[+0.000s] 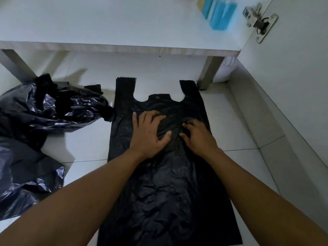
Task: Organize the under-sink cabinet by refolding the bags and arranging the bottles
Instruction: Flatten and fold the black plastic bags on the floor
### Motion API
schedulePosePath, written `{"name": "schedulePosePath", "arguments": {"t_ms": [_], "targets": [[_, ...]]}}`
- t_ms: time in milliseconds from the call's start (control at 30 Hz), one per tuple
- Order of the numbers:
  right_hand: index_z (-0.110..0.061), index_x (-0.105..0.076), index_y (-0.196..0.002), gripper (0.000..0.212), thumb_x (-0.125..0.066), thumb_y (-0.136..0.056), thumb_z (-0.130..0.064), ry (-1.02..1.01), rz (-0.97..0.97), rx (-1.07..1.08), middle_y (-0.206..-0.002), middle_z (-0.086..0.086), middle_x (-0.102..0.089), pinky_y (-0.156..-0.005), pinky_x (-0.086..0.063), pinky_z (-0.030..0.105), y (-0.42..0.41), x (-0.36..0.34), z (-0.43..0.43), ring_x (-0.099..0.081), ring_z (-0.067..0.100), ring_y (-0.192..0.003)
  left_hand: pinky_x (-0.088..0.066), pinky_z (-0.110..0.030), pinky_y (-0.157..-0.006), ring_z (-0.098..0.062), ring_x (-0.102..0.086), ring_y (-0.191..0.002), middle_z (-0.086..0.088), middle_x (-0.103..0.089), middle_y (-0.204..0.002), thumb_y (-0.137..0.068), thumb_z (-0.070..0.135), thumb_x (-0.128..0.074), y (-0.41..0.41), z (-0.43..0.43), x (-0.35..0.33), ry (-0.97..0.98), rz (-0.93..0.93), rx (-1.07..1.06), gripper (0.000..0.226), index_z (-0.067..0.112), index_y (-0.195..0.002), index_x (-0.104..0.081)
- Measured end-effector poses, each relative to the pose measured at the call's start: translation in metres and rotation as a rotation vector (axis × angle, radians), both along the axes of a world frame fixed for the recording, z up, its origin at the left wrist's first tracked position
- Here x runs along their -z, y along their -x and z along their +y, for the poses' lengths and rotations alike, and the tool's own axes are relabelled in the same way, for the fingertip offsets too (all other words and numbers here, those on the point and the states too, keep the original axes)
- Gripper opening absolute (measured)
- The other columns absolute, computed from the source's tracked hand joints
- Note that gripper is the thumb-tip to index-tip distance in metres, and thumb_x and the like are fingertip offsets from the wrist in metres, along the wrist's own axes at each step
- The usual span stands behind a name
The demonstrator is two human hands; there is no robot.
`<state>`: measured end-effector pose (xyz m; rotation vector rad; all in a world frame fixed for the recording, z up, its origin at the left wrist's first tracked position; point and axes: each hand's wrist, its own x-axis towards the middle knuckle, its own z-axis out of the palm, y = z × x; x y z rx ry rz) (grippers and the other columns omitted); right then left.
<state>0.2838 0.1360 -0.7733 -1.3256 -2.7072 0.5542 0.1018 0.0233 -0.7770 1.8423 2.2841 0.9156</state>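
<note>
On the middle of a flat black bag (170, 183), both hands press down side by side. The left hand (148, 134) lies palm-down with its fingers spread wide, gripping nothing. The right hand (197, 137) has its fingers curled and narrow, bunching a small ridge of the thin film between the two hands; whether it truly pinches that ridge, I cannot tell.

That bag is a T-shirt style sack of thin, matte, finely creased plastic, spread long on the pale glossy tile floor (85, 148), its two strap handles pointing to 12 o'clock and a scalloped mouth cut between them.

At 9 o'clock of the hands, touching the bag's edge, lies a heap of crumpled bags (48, 109), shiny and dark with sharp wrinkles; more of the same glossy film (26, 183) sprawls at 8 o'clock.

At 12 o'clock stands the open cabinet: its white shelf (106, 23) has a pale woodgrain edge and rests on grey legs. At 1 o'clock, on that shelf, stand clear bottles (221, 13) holding blue liquid. At 2 o'clock a metal hinge (260, 22) sits on the white cabinet door (292, 68).
</note>
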Motion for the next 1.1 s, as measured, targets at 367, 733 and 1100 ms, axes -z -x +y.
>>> {"name": "schedulePosePath", "arguments": {"t_ms": [367,733,1100], "targets": [[-0.014,-0.058,-0.132,0.035,-0.049,-0.101,-0.028,-0.023,0.157,-0.042,-0.131,0.008,-0.057,-0.106,-0.043,0.045,-0.010,-0.027,-0.066,-0.055,0.027,-0.117,-0.034,-0.052,-0.103,-0.028,-0.050,-0.119,-0.003,-0.056,-0.126,-0.080,0.070,-0.054,-0.016,-0.152,0.010,0.191,0.258,0.056,0.060,0.027,-0.120,-0.063],[-0.024,-0.043,-0.148,0.048,-0.041,-0.104,-0.043,0.044,-0.059,-0.095,-0.154,-0.003,-0.035,-0.121,-0.008,0.055,-0.031,-0.006,-0.105,-0.022,0.018,-0.149,-0.010,-0.059,-0.121,-0.025,-0.021,-0.151,0.000,-0.034,-0.158,-0.087,0.075,-0.034,-0.022,-0.162,0.020,0.348,0.214,0.068,0.079,0.029,-0.150,-0.042],[-0.031,-0.033,-0.153,0.064,-0.013,-0.097,-0.055,-0.048,-0.068,-0.065,-0.164,-0.006,-0.022,-0.122,-0.004,0.056,-0.030,0.017,-0.161,-0.008,0.021,-0.154,-0.007,-0.061,-0.121,-0.023,-0.010,-0.155,0.000,-0.027,-0.164,-0.085,0.085,-0.023,-0.024,-0.167,0.031,0.313,0.240,0.064,0.092,0.027,-0.155,-0.033]]}}
